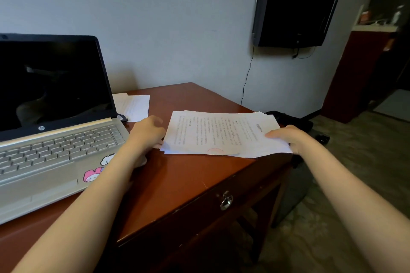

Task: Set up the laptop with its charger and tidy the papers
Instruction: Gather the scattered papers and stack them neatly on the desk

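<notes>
Head view: laptop [55, 139] open on tabletop [188, 179], dark plug [123, 118] at its edge. Left hand [147, 133] and right hand [286, 137], grip closed, hold the paper stack [221, 135] by its ends at the tabletop's right. Loose sheets [135, 106] not yet gathered. Judged past halfway.

Open silver laptop [55, 137] on a reddish desk [188, 175], left hand [147, 133] and right hand [288, 137] gripping a loose paper stack [221, 135], more sheets [135, 106] behind.
</notes>
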